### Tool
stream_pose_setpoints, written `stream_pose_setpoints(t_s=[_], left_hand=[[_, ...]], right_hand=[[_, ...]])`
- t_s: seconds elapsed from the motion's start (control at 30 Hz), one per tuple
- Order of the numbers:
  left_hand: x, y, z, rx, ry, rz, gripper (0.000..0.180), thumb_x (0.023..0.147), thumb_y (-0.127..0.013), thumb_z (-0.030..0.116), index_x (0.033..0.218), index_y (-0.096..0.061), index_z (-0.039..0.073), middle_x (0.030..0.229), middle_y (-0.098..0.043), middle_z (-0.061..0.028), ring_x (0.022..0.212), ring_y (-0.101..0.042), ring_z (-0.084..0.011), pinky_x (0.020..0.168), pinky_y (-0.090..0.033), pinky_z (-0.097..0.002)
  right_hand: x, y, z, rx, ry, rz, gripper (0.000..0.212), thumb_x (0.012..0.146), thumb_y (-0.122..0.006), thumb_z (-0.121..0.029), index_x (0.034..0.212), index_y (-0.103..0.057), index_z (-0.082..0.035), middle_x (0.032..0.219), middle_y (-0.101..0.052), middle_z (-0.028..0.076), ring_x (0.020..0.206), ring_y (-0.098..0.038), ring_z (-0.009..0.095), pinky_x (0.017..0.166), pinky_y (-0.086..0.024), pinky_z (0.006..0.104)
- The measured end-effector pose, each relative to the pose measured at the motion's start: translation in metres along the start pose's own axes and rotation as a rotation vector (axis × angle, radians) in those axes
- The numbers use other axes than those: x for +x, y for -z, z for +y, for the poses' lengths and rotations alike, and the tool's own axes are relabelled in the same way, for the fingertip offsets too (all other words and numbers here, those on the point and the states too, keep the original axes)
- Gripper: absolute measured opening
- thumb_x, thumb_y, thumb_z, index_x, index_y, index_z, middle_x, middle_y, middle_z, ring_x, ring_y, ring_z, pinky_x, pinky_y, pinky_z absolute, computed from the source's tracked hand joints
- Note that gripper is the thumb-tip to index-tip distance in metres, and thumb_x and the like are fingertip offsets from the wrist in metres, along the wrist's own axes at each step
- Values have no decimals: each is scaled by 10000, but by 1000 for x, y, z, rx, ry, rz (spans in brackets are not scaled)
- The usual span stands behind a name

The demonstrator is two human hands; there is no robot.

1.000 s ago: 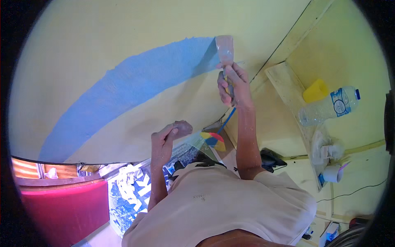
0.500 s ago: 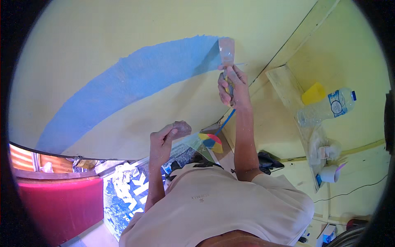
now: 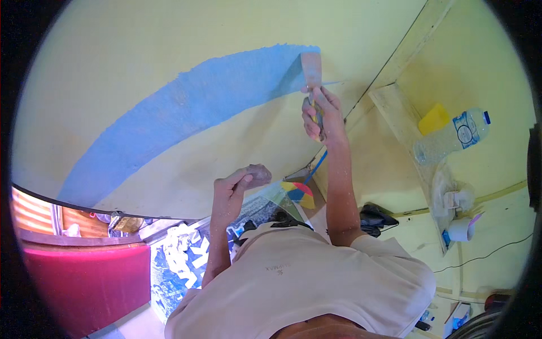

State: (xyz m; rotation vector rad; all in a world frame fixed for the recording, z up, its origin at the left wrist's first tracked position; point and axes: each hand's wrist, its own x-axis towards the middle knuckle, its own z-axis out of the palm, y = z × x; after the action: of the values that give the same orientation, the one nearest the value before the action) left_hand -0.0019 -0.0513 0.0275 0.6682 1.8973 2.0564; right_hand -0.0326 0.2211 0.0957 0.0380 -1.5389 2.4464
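head view: a scraper [image 3: 311, 68] is held by the right grip [image 3: 322, 114] at the end of the blue band [image 3: 169, 110], a greyish lump [image 3: 260, 175] by the left grip [image 3: 230, 189]; the wall [image 3: 141, 45] could be gouged by overtilting.

Two hands [image 3: 327, 116], one scraper [image 3: 311, 69], one bottle [image 3: 446, 139], seemingly one grey lump [image 3: 260, 175]

Blue band [image 3: 186, 101] on wall [image 3: 141, 51]: upper R end extended vs. 1 s ago; prev. ended at blade's L corner, now runs above the blade edge to approx. its R corner. Scraper [image 3: 311, 70] and R hand [image 3: 324, 113]: displaced slightly downward rel. to band's upper edge. Blade face: prev. glossy w/ pale patches, now duller, more uniform. Cam. view: shifted slightly; wall's lower L edge sits higher.
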Motion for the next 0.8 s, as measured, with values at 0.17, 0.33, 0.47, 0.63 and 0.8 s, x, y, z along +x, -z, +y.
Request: stream_pose_setpoints(t_s=[0.17, 0.33, 0.47, 0.63, 0.8], left_hand=[[-5, 4, -6, 191, -19, 57, 211, 978, -553, 69, 1101, -668, -58, 983, -720, -103, 905, -650, -137, 858, -503, -289], [-7, 21, -32, 35, 33, 243, 234, 988, -567, 124, 1118, -668, -43, 983, -692, -39, 912, -570, -90, 844, -469, -267], [-11, 29, -25, -135, -18, 399, 243, 993, -554, 121, 1142, -663, -37, 1009, -684, -28, 947, -572, -92, 875, -457, -257], [-24, 23, -4, 231, -191, 372, 266, 988, -543, 103, 1191, -655, -27, 1089, -710, -89, 1025, -585, -99, 922, -443, -265], [-44, 33, -6, 248, -101, 219, 276, 982, -537, 86, 1216, -653, -4, 1132, -708, -117, 1058, -602, -119, 959, -434, -273]], right_hand=[[3, -8, -7, -30, 94, 88, 319, 1029, -477, -292, 1149, -530, -1, 637, -449, 9, 348, -403, 94, 315, -352, 249], [-50, -29, 13, -551, -9, -84, 312, 985, -569, -340, 1001, -645, -38, 616, -540, -3, 410, -481, 67, 361, -356, 239], [-87, -12, 50, -877, -224, -363, 289, 948, -632, -289, 933, -690, -7, 580, -553, 3, 425, -478, 60, 398, -377, 247], [-105, -8, 57, -903, -243, -336, 263, 930, -661, -257, 1006, -706, -9, 588, -569, 2, 435, -494, 68, 421, -388, 264], [-123, -11, 84, -935, 15, -41, 297, 912, -679, -312, 983, -723, -27, 581, -581, 17, 425, -510, 96, 434, -423, 290]])
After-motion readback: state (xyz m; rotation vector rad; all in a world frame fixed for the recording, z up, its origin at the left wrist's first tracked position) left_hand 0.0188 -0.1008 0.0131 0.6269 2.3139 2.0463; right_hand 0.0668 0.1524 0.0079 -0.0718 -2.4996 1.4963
